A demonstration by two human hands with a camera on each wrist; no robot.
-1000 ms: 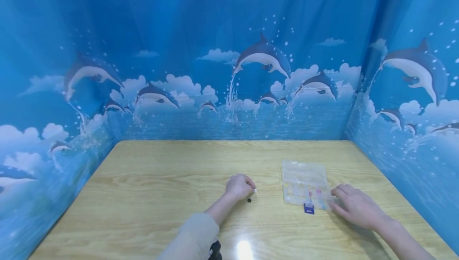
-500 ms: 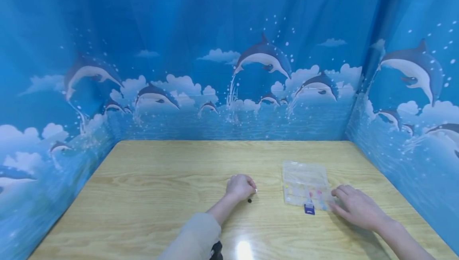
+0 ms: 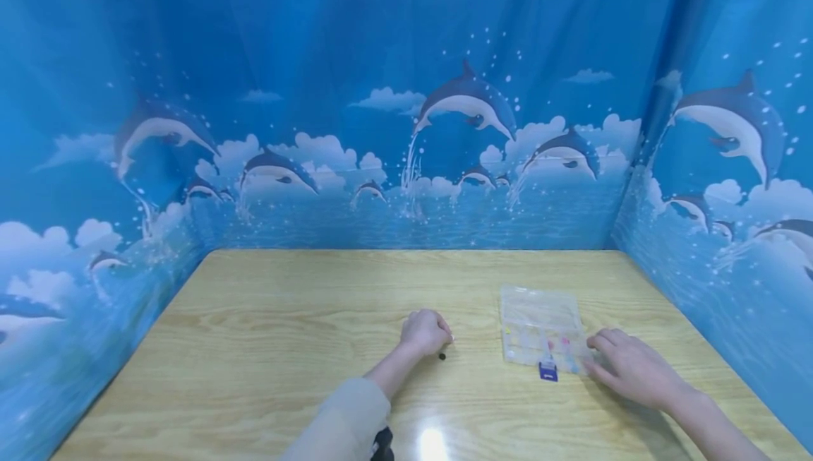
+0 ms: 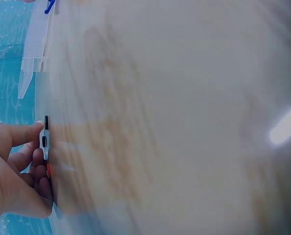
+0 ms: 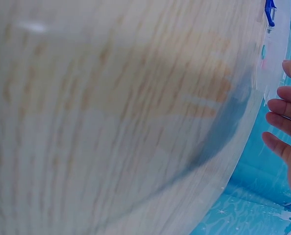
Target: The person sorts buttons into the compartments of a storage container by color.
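Note:
My left hand (image 3: pixel 425 332) rests low over the middle of the table, thumb and fingers bent together around a small whitish piece (image 4: pixel 46 152) with dark spots. An orange-red bit (image 4: pixel 49 170) shows by its lower fingers in the left wrist view. Just below the fingertips lies a small black round piece (image 3: pixel 442 356). To the right is a clear plastic compartment box (image 3: pixel 540 327), lid open, with a blue latch (image 3: pixel 547 370) and small yellow, pink and pale items inside. My right hand (image 3: pixel 635 368) is beside its right edge, fingers loosely extended, with fingertips right at the rim.
The wood-grain table (image 3: pixel 286 320) is bordered at the back and both sides by a blue curtain (image 3: pixel 356 94) printed with dolphins. A bright light reflection (image 3: pixel 434 443) shows on the table near the front.
The fingertips of my left hand shift slightly on the whitish piece, and less of it shows in the head view. My right hand and the box stay nearly still.

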